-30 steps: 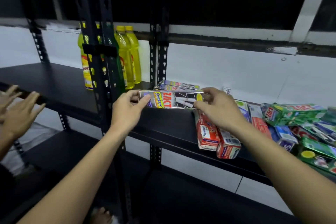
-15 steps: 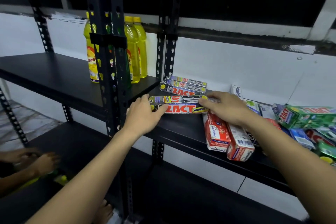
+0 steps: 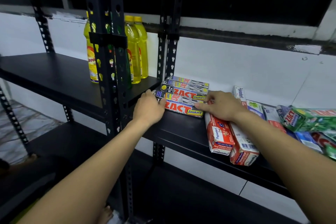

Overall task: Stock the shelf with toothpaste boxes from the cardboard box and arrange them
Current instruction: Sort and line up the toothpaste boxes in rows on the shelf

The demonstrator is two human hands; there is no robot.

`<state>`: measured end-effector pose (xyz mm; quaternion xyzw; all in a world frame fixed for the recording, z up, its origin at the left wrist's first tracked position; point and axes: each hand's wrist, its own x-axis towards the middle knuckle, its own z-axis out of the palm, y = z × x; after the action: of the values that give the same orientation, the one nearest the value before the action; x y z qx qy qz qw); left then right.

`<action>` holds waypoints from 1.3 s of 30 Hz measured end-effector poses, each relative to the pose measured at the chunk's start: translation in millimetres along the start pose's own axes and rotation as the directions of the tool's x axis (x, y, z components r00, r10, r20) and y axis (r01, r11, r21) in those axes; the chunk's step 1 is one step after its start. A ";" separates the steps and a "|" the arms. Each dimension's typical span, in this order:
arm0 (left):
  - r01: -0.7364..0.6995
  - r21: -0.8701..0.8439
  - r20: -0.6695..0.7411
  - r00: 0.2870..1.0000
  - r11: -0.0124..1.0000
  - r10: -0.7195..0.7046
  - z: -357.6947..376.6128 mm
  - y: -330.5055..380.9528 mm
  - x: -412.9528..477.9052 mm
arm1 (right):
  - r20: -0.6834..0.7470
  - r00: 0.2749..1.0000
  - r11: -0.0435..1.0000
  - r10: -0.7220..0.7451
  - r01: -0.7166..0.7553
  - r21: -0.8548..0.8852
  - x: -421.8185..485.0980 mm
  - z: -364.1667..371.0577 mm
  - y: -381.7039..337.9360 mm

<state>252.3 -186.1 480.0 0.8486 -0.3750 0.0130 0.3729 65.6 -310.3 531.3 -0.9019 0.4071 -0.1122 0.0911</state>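
Observation:
Silver and red Zact Smokers toothpaste boxes (image 3: 183,108) lie flat on the black shelf (image 3: 181,129), with two more Zact boxes (image 3: 187,87) stacked behind them against the wall. My left hand (image 3: 148,110) presses on the left end of the front boxes, fingers fairly straight. My right hand (image 3: 221,107) touches their right end with its fingers extended. Red and white Pepsodent boxes (image 3: 220,135) lie just under my right wrist. The cardboard box is not in view.
Yellow bottles (image 3: 135,49) stand on the neighbouring shelf (image 3: 54,76) to the left, behind a black perforated upright (image 3: 107,60). Green Zact boxes (image 3: 309,118) and mixed toothpaste boxes pile at the right. A lower shelf (image 3: 181,196) runs below.
The Zact boxes I held up in both hands have come down flat onto the shelf in front of the rear stack. Another person's hands at the left have left the view.

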 end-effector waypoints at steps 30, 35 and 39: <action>0.022 -0.334 -0.107 0.992 0.942 -0.061 12.9 -15.4 37.8 | -0.106 0.994 0.998 0.012 -0.005 0.069 29.8 14.8 15.7; 0.007 -0.216 -0.045 0.999 0.976 -0.017 16.7 -17.1 44.6 | -0.089 0.996 0.999 0.023 -0.018 0.049 33.2 14.1 15.3; 0.012 -0.165 0.004 1.000 0.986 -0.011 17.7 -14.9 45.9 | -0.137 0.990 0.997 0.034 -0.023 0.079 35.3 19.4 18.3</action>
<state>290.3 -219.6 471.8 0.8171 -0.3704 -0.0214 0.4414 80.6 -347.4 512.6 -0.8818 0.4207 -0.1888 0.0991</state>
